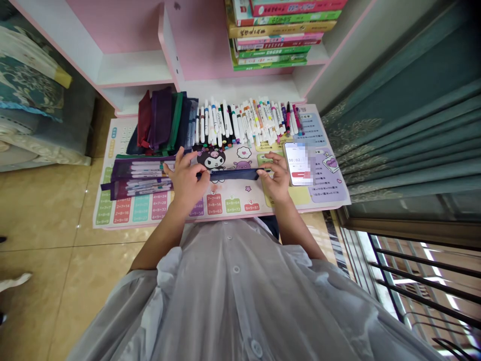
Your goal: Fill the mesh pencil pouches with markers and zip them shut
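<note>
Step in hand, by judgement: handling a dark blue pouch (236,175), seen almost edge-on, stretched between both hands over the middle of the counter (240,193), closer to near edge than far. Left hand (188,181): thumb and index pinching pouch's left end, other fingers spread. Right hand (277,181): thumb and fingers pinching right end. Mouth and contents: can't tell at this angle. Next move, as judged: calls for firm hold at both ends, no knock to phone (295,168) just beside right hand.

Along far edge: wide heap of markers (240,123), mostly white-barrelled. By far left corner: folded pouches (161,120) in red, purple, green, bunched together. By left edge: purple mesh pouch (122,168), pens (148,171) inside. Phone screen lit, partly pixelated. Counter top printed with cartoon figures, times tables.

Room: pink-and-white shelf (131,69) beyond far edge, books (278,31) stacked on it; teal curtain (398,110) past right edge, barred window (432,281) below; tiled floor (41,215) and patterned fabric (30,82) off left.
</note>
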Tool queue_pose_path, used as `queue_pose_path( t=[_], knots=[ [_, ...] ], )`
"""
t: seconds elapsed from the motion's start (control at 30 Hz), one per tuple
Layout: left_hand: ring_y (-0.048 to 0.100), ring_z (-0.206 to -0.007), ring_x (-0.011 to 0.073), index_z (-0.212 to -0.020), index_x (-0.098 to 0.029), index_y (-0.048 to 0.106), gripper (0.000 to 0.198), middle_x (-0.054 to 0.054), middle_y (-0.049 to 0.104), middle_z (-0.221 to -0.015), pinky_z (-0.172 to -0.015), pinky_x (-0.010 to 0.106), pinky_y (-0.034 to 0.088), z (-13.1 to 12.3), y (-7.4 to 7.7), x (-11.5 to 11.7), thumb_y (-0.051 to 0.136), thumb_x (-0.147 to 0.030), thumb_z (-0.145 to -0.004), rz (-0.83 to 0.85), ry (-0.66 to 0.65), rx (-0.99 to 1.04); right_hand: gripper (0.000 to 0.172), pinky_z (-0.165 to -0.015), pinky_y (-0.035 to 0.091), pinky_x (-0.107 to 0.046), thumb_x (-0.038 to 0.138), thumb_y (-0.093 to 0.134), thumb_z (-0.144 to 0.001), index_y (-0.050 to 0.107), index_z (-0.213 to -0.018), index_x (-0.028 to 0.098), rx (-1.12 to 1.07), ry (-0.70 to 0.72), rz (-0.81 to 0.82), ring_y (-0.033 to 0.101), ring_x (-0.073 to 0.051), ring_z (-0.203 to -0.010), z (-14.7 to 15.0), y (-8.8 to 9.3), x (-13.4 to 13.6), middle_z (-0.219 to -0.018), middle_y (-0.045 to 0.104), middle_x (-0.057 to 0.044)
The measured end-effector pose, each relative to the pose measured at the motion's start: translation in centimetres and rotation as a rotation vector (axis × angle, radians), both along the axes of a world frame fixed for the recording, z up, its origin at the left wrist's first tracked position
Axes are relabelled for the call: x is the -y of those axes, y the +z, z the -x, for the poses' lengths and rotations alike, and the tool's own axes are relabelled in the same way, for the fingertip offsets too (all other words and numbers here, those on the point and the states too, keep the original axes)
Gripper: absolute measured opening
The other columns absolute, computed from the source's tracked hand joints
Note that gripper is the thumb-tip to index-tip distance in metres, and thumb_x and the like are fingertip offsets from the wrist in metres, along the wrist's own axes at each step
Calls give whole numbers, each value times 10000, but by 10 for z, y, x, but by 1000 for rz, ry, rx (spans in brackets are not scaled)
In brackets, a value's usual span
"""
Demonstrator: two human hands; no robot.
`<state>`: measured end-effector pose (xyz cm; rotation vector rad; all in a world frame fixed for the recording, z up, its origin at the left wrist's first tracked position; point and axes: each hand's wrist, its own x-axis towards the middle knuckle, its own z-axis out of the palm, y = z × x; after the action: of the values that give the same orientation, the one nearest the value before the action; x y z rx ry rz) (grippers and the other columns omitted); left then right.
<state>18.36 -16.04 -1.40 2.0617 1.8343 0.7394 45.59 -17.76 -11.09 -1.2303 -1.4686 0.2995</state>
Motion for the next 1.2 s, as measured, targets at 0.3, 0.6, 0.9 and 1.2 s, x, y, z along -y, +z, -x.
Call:
queue_pose_path(
  t=[0.3, 0.6, 0.9, 1.2],
  knots=[
    [336, -1517, 341, -678, -236, 659, 143, 16, 659, -1354, -1213, 735, 55, 5, -2, 1, 658, -213, -819, 15, 26, 35, 208, -1057, 523, -536, 485, 710, -883, 719, -859, 279, 38, -8, 4, 614, -277, -1220, -1, 1, 0, -1207, 640, -47],
    [333, -1516, 353, -670, -232, 662, 142, 7, 653, -1358, -1201, 750, 71, 15, 1, 2, 678, -225, -811, 41, 69, 44, 224, -1049, 529, -549, 501, 700, -888, 717, -863, 279, 48, -19, -1, 611, -288, -1224, 1, 0, 1, -1206, 637, -55],
    [331, -1516, 361, -688, -235, 675, 123, 11, 643, -1374, -1201, 744, 100, 18, -3, 3, 684, -232, -810, 43, 81, 36, 216, -1068, 514, -553, 495, 698, -889, 716, -871, 281, 45, -11, 4, 605, -294, -1229, 1, 2, 1, -1212, 628, -60],
    [316, -1520, 372, -671, -229, 655, 131, 26, 645, -1371, -1178, 778, 86, 25, 0, 4, 689, -215, -797, 44, 108, 63, 221, -1055, 526, -552, 500, 693, -892, 712, -864, 281, 49, -25, -9, 612, -283, -1216, 1, 1, 1, -1199, 629, -57]
  ],
)
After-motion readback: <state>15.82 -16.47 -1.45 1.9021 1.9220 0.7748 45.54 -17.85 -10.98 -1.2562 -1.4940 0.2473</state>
